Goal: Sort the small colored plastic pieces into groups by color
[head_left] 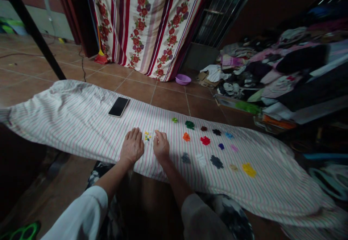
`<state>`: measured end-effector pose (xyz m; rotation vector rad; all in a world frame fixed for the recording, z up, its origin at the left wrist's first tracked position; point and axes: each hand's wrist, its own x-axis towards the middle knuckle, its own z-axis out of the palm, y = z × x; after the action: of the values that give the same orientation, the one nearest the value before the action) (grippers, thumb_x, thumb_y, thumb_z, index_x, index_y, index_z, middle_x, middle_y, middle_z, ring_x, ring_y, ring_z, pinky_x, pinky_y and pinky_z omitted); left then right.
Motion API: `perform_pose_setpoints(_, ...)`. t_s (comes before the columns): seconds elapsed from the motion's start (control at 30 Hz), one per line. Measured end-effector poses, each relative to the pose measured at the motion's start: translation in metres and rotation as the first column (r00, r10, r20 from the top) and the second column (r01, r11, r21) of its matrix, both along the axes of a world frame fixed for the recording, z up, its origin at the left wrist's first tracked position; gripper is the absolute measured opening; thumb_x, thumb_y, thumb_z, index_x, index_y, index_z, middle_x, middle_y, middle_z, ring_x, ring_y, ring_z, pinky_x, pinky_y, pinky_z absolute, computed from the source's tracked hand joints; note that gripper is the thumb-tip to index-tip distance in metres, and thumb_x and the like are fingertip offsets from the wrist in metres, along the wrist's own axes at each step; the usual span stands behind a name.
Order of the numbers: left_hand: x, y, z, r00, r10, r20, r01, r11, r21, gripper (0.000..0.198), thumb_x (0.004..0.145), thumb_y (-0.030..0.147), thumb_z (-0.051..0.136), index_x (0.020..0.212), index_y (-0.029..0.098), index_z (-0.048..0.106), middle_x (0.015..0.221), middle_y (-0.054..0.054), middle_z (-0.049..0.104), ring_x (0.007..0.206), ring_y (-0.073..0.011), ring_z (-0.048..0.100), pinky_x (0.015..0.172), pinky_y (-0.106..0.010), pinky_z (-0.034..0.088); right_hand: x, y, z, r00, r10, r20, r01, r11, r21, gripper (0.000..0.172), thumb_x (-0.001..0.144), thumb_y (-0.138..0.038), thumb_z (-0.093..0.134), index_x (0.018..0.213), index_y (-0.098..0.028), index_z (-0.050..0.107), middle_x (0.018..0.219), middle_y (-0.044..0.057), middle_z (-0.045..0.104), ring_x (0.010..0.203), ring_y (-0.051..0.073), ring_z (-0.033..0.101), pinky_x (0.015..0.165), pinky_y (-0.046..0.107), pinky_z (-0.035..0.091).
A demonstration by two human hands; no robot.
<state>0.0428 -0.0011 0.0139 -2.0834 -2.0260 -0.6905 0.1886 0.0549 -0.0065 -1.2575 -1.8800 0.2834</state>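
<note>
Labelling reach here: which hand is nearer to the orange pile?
Right: the right hand is left of the orange pile, not touching it. The left hand lies farther left, beyond the small mixed pieces.

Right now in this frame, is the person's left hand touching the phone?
No, the left hand lies on the striped cloth, with a visible gap between it and the phone.

Floral striped curtain (pixel 148 26), purple basin (pixel 183 79), heaped clothes (pixel 272 62).
</note>
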Motion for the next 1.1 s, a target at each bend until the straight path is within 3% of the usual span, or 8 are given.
perform_pose_setpoints(0.23, -0.001, 0.004, -0.01, 0.999, -0.026, -0.027, 0.024, 0.997, -0.071, 0.049, 0.093, 0.03, 0.036, 0.137, 0.015, 0.05, 0.146, -0.017, 0.046, 0.139, -0.0333, 0.037, 0.111, -0.053, 0.031, -0.002, 0.002, -0.004, 0.998, -0.041, 0.05, 0.04, 0.999, 0.009, 0.047, 0.085, -0.01, 0.036, 0.127, -0.011, 0.057, 0.127, 0.019, 0.057, 0.123, 0.029, 0.046, 0.105, 0.054, 0.038)
perform_pose_setpoints(0.37, -0.001, 0.004, -0.012, 1.0, -0.03, -0.011, 0.029, 0.997, -0.07, 0.048, 0.093, 0.032, 0.038, 0.139, 0.022, 0.05, 0.148, -0.014, 0.045, 0.14, -0.0326, 0.035, 0.112, -0.054, 0.03, -0.002, 0.001, -0.004, 0.996, -0.002, 0.084, 0.003, 1.0, -0.012, 0.049, 0.085, -0.008, 0.035, 0.128, -0.012, 0.058, 0.123, 0.016, 0.063, 0.123, 0.027, 0.048, 0.106, 0.05, 0.039)
perform_pose_setpoints(0.6, -0.001, 0.003, -0.007, 0.999, -0.024, -0.034, 0.022, 0.997, -0.071, 0.047, 0.092, 0.032, 0.039, 0.137, 0.024, 0.051, 0.145, -0.013, 0.049, 0.138, -0.0324, 0.039, 0.11, -0.054, 0.032, 0.003, 0.001, 0.0, 0.986, 0.16, 0.055, -0.159, 0.987, -0.032, 0.052, 0.083, -0.007, 0.034, 0.127, -0.02, 0.06, 0.119, 0.007, 0.067, 0.115, 0.02, 0.057, 0.104, 0.039, 0.045)
perform_pose_setpoints(0.93, -0.002, 0.001, -0.001, 0.999, -0.036, -0.022, 0.034, 0.997, -0.062, 0.042, 0.091, 0.025, 0.039, 0.128, 0.018, 0.057, 0.138, -0.014, 0.055, 0.133, -0.0311, 0.044, 0.109, -0.051, 0.034, 0.004, 0.0, 0.006, 0.979, 0.203, -0.025, -0.204, 0.978, -0.05, 0.047, 0.085, -0.009, 0.034, 0.121, -0.021, 0.062, 0.112, 0.006, 0.07, 0.108, 0.019, 0.061, 0.101, 0.035, 0.047)
perform_pose_setpoints(1.1, -0.002, 0.001, -0.001, 0.999, -0.028, -0.024, 0.027, 0.998, -0.049, 0.041, 0.09, 0.025, 0.041, 0.127, 0.02, 0.057, 0.137, -0.013, 0.056, 0.132, -0.03, 0.045, 0.109, -0.05, 0.034, 0.003, 0.0, 0.003, 0.993, 0.094, -0.069, -0.094, 0.996, 0.0, 0.047, 0.084, -0.009, 0.033, 0.121, -0.017, 0.062, 0.118, 0.011, 0.064, 0.116, 0.021, 0.056, 0.103, 0.039, 0.046)
